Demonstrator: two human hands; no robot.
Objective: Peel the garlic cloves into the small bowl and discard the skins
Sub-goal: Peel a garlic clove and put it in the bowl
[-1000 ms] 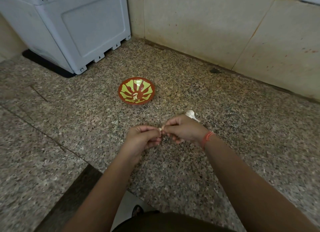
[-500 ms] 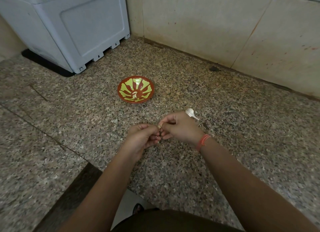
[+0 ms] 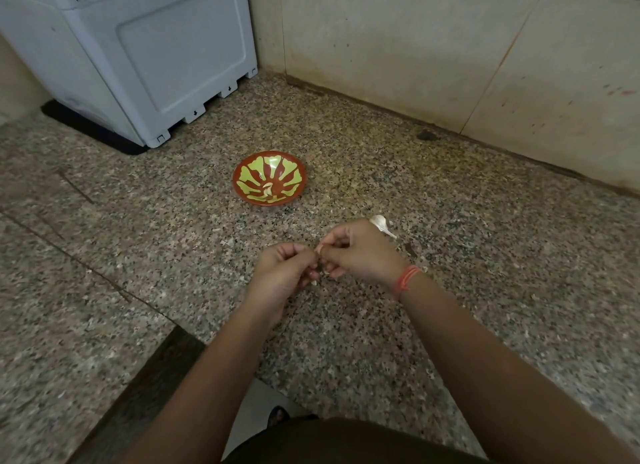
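Observation:
My left hand [image 3: 282, 273] and my right hand [image 3: 360, 254] meet over the granite counter, fingertips together, both pinching a small garlic clove [image 3: 319, 250] that is mostly hidden between them. A small red bowl with a yellow-green pattern [image 3: 249, 190] stands beyond the hands, and a pale peeled clove [image 3: 268, 189] lies in its middle. Just behind my right hand, a white piece of garlic [image 3: 381, 224] lies on the counter. An orange thread band circles my right wrist.
A grey plastic appliance [image 3: 145, 55] on a black mat stands at the back left corner. Beige tiled walls [image 3: 433, 48] close the back and right. The speckled granite counter [image 3: 138, 255] ends at a front edge near my body.
My hands have shifted slightly while working the clove between the fingertips; the right hand's fingers have moved over the clove. The bowl and the loose garlic have stayed put.

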